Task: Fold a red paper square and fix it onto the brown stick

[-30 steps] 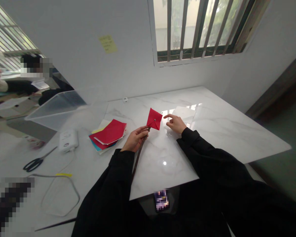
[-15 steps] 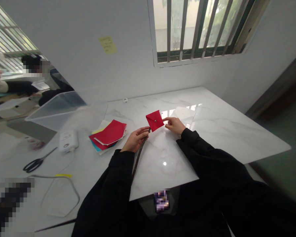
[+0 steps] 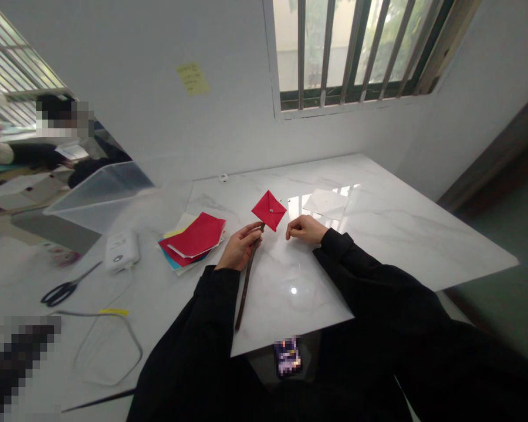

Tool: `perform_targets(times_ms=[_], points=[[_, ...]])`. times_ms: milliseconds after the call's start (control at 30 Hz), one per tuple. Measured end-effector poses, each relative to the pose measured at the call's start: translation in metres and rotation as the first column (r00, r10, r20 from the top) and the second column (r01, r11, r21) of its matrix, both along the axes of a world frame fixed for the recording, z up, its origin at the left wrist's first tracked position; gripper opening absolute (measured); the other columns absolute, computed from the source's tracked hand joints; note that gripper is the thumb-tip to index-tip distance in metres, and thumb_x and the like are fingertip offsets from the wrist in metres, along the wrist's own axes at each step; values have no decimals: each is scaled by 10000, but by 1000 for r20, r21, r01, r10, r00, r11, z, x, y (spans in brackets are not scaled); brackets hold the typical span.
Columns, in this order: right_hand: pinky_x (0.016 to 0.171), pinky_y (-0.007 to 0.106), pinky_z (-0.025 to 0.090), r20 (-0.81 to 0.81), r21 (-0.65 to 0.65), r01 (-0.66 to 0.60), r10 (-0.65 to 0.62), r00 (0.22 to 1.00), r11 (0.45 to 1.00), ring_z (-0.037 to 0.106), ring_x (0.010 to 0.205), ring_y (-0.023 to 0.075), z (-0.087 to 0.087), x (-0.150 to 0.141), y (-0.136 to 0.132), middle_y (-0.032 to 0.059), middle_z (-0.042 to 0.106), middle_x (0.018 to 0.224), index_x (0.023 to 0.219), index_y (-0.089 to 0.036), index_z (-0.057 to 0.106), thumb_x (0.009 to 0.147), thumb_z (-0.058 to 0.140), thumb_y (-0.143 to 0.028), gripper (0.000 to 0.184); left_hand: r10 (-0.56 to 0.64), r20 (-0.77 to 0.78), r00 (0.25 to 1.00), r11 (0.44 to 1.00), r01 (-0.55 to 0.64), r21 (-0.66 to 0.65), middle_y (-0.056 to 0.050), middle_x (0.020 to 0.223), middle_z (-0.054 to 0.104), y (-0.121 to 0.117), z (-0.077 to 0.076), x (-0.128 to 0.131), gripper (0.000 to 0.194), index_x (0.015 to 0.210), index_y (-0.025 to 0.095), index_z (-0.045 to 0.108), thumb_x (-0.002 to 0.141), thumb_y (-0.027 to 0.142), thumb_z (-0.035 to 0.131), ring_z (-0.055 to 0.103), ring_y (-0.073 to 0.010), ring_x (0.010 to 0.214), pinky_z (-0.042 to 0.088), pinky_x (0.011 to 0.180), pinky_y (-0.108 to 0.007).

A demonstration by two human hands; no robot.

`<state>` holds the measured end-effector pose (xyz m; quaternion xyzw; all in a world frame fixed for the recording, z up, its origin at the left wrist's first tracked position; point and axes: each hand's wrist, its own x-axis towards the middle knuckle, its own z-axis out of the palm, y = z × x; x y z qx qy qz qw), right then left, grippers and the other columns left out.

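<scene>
My left hand (image 3: pixel 238 248) is closed around the upper part of a thin brown stick (image 3: pixel 245 288), whose lower end reaches down toward the table's front edge. At its top is a pinwheel (image 3: pixel 263 211) of folded red paper, with a small pale pin head at its middle. To the right of the pinwheel is my right hand (image 3: pixel 307 229), its fingers curled in and apart from the paper. Nothing shows in that hand.
Left of my hands lies a stack of coloured paper (image 3: pixel 196 237). Beyond it are scissors (image 3: pixel 66 290), a white power strip (image 3: pixel 122 251) and a looped grey cord (image 3: pixel 136 340). A white sheet (image 3: pixel 328 203) lies behind my right hand. A clear plastic bin (image 3: pixel 101 196) stands back left.
The pinwheel has turned on its pin and moved slightly left with the stick. My right hand has drawn its extended finger back from the paper and curled it.
</scene>
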<state>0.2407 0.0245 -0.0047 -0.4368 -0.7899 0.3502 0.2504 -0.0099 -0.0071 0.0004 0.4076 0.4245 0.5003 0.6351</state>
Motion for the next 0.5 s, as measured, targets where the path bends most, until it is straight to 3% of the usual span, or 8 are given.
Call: perform_targets(times_ms=[200, 333, 433, 500], points=[[573, 256, 283, 19, 36, 96, -97, 995, 995, 360, 499, 89, -1, 1, 0, -68, 432, 482, 885, -158, 827, 800, 571, -153, 269, -14, 17, 1000, 1000, 14, -13, -45, 916, 730, -1, 1, 0, 398, 1064, 137, 773, 682, 175, 876, 633, -84, 703, 507, 653, -187], [617, 249, 336, -11, 77, 159, -159, 987, 984, 461, 550, 94, -2, 1, 1, -35, 582, 571, 875, -173, 830, 859, 670, -272, 189, -18, 7, 1000, 1000, 18, -3, -53, 931, 733, 0, -1, 0, 393, 1066, 139, 772, 688, 175, 872, 634, -89, 708, 505, 647, -193], [668, 256, 367, -28, 115, 258, -256, 966, 959, 504, 569, 110, -1, 2, 3, -3, 612, 563, 760, -176, 827, 961, 599, -446, 406, -12, 4, 1000, 1000, 12, -4, -55, 938, 736, 1, -1, 0, 397, 1061, 142, 776, 680, 183, 878, 633, -92, 709, 506, 648, -197], [677, 259, 372, -35, 121, 316, -314, 949, 941, 510, 551, 117, 1, 3, 3, 2, 573, 497, 693, -173, 817, 1002, 530, -436, 497, -10, 4, 1000, 1000, 10, -11, -53, 936, 737, 0, -1, 0, 396, 1055, 146, 780, 674, 187, 882, 632, -92, 708, 507, 652, -196]])
